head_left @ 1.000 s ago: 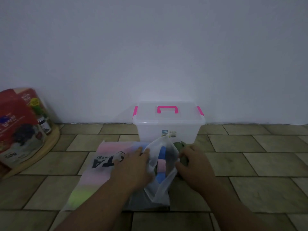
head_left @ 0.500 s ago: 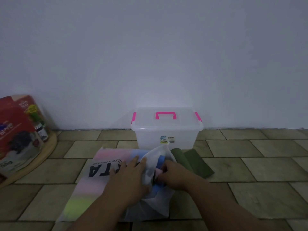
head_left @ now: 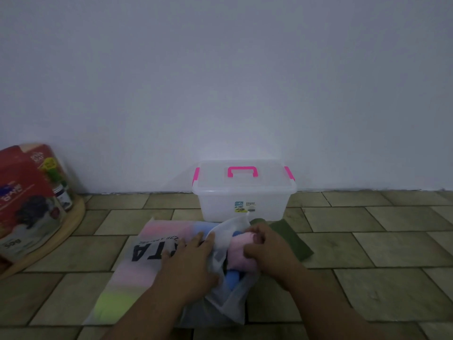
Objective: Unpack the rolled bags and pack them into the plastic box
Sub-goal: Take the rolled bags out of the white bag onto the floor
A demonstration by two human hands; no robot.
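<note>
Right fingers (head_left: 255, 238) clamped on one pink roll (head_left: 241, 253), left fingers (head_left: 196, 241) flat on packet (head_left: 147, 266).

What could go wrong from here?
1. The right hand grips the pink roll at the mouth of the plastic sack; the blue roll beside it might get dragged out and roll off.
2. The box has its lid on, so the roll has nowhere to go yet.
3. The left hand only presses on the sack, so it may slide on the tiles.
</note>
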